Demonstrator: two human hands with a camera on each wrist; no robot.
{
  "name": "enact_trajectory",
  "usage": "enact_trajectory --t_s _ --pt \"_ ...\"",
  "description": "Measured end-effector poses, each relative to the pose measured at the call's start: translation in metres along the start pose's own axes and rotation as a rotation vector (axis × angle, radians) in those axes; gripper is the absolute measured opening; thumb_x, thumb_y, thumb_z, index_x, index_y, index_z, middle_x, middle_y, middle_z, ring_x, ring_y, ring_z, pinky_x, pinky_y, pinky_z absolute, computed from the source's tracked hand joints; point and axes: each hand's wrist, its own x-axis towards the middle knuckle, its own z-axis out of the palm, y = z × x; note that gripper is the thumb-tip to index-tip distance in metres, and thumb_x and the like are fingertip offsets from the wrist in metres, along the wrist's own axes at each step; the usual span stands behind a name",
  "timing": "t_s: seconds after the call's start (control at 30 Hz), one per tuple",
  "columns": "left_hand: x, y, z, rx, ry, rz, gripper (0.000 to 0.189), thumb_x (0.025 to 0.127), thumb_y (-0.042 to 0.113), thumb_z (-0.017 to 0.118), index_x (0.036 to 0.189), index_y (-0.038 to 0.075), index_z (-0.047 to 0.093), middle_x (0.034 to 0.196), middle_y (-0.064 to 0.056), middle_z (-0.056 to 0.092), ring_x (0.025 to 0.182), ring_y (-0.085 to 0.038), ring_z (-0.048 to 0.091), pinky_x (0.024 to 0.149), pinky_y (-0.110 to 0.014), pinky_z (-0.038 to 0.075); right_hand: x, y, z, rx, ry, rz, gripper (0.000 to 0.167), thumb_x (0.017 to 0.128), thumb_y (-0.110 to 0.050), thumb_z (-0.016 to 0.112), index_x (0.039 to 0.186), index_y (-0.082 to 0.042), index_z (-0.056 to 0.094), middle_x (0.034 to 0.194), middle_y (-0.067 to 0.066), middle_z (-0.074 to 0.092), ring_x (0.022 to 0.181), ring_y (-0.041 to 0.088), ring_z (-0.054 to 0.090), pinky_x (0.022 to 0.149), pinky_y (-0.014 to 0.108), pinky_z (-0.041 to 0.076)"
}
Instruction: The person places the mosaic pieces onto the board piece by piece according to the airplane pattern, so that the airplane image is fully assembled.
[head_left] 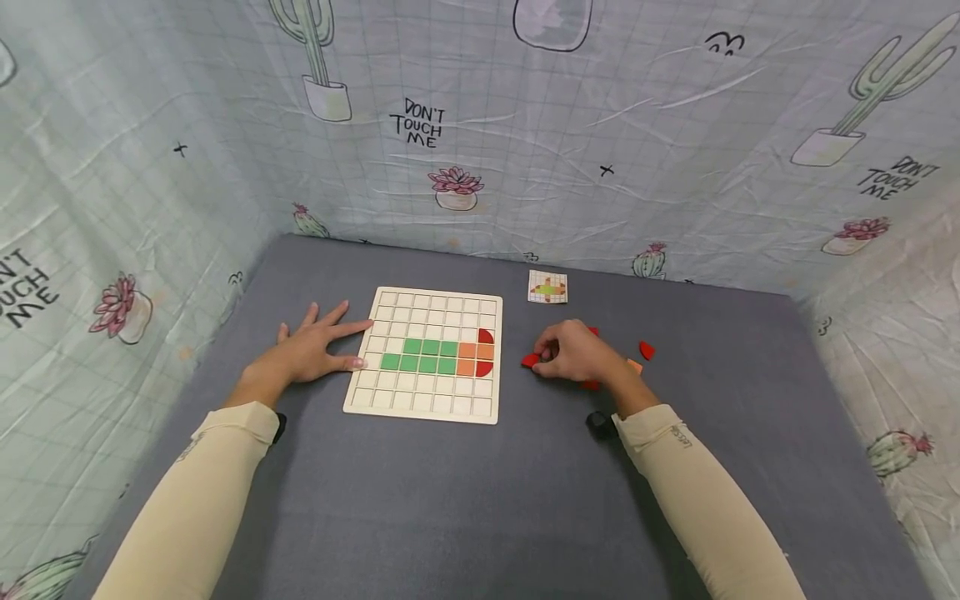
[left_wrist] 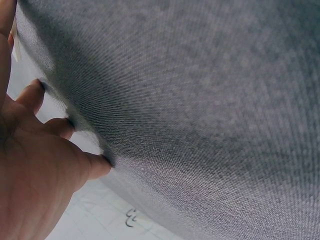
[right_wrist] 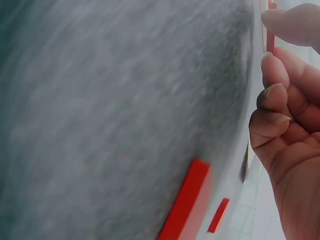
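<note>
A cream grid board (head_left: pixel 388 400) lies on the table. In its cells sit green squares (head_left: pixel 428 357), orange squares (head_left: pixel 467 359), and red quarter-round pieces (head_left: pixel 483 368) at the right end. My left hand (head_left: pixel 306 348) is spread flat, its index finger and thumb touching the board's left edge. In the left wrist view, the fingertips of the left hand (left_wrist: pixel 45 155) press on the cloth. Right of the board, my right hand (head_left: pixel 573 352) pinches a red quarter-round piece (head_left: pixel 530 360) between thumb and index finger. The same piece (right_wrist: pixel 270 42) appears edge-on in the right wrist view.
A small pattern card (head_left: pixel 547 287) lies behind the right hand. Loose red pieces (head_left: pixel 647 350) and an orange piece (head_left: pixel 635 365) lie around and partly under that hand. Printed cloth walls (head_left: pixel 510 167) rise behind the grey table (head_left: pixel 420 500) and at its sides.
</note>
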Motion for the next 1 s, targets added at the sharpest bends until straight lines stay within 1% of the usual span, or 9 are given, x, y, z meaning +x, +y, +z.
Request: enact_trajectory --t_s 0.23,0.47,0.6,0.87,1.0 --pt "-0.001 0.001 0.0 -0.005 -0.001 0.002 0.082 0.093 0.063 0.068 0.163 0.036 0.035 0.178 -0.012 0.002 0.158 -0.058 -0.009 0.112 -0.089 -0.004 0.009 -0.01 0.002 0.009 0.004 -0.035 0.014 0.085 -0.017 0.083 0.093 -0.007 0.079 0.081 0.001 0.072 0.071 0.01 0.059 0.066 0.026 0.049" --pt "-0.001 0.0 0.0 0.0 0.005 -0.003 0.082 0.093 0.064 0.068 0.164 0.037 0.034 0.178 -0.012 0.002 0.158 -0.057 -0.009 0.112 -0.088 -0.004 0.019 -0.02 0.006 0.01 0.011 -0.099 0.015 0.084 -0.016 0.082 0.094 -0.005 0.079 0.081 0.002 0.072 0.07 0.01 0.059 0.066 0.026 0.05" --pt "-0.001 0.0 0.001 0.0 0.0 -0.008 0.083 0.092 0.065 0.068 0.163 0.038 0.034 0.178 -0.011 0.002 0.158 -0.057 -0.009 0.112 -0.088 -0.004 0.023 -0.025 0.009 0.019 -0.003 -0.106 0.013 0.084 -0.015 0.082 0.094 -0.006 0.079 0.079 0.001 0.071 0.069 0.009 0.058 0.065 0.026 0.05" --pt "0.001 -0.001 0.0 0.002 0.004 -0.01 0.083 0.092 0.066 0.067 0.163 0.039 0.034 0.178 -0.01 0.002 0.158 -0.056 -0.01 0.113 -0.087 -0.004 0.032 -0.035 0.013 0.023 0.002 -0.142 0.011 0.084 -0.015 0.082 0.091 -0.007 0.079 0.079 0.0 0.071 0.069 0.008 0.058 0.065 0.025 0.05" --pt "0.001 -0.001 0.001 -0.001 0.004 -0.006 0.083 0.092 0.065 0.068 0.163 0.039 0.034 0.178 -0.011 0.002 0.159 -0.056 -0.01 0.113 -0.087 -0.005 0.036 -0.038 0.017 -0.001 -0.005 -0.15 0.012 0.083 -0.016 0.083 0.09 -0.008 0.078 0.078 -0.001 0.07 0.068 0.008 0.058 0.065 0.024 0.05"
